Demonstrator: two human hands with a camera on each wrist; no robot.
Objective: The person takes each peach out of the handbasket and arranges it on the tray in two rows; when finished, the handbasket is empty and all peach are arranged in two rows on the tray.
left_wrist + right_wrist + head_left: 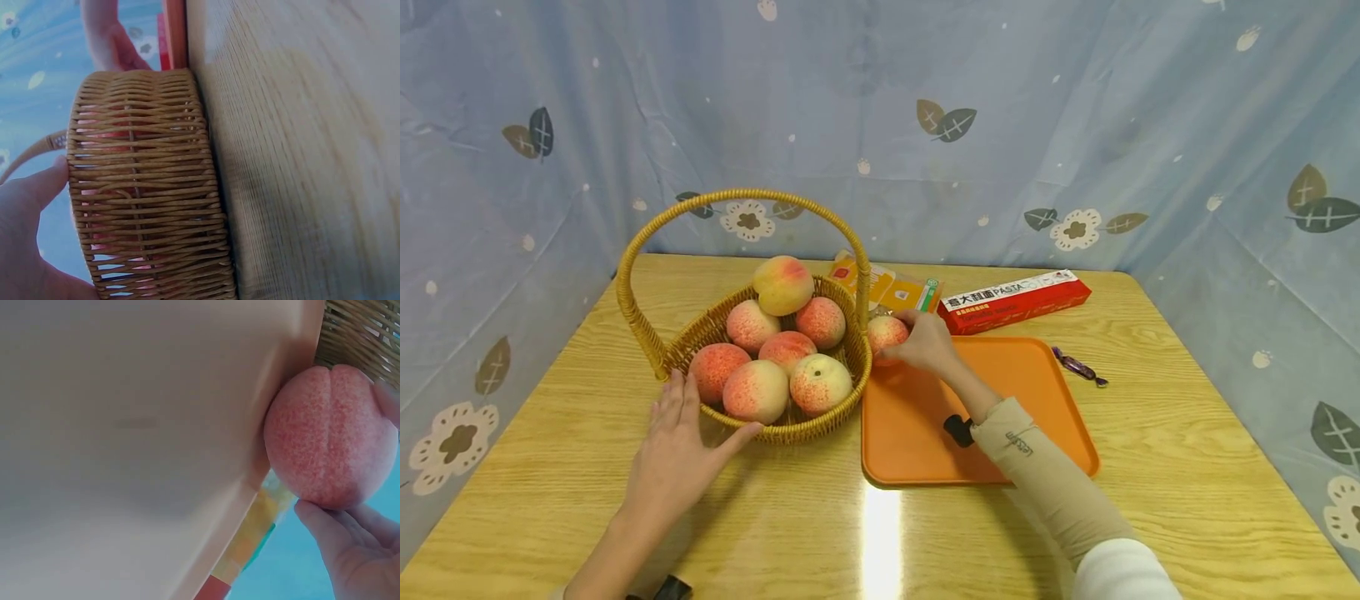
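A wicker basket [805, 432] with a tall arched handle holds several peaches [756, 392]. My left hand [677, 458] rests against its near left rim, fingers extended and thumb spread along the front edge. In the left wrist view that hand [25, 219] touches the rim from one side. My right hand [931, 343] grips another peach [886, 333] at the back left corner of an orange tray [910, 433], just beside the basket's right side. The right wrist view shows this pinkish peach [331, 437] between fingers and thumb, close to the tray wall.
Behind the tray lie a red pasta box [1015, 302] and an orange-yellow package [898, 290], partly hidden by the handle and hand. A purple wrapped candy [1078, 367] lies right of the tray. A blue patterned curtain [865, 125] surrounds the wooden table [790, 517].
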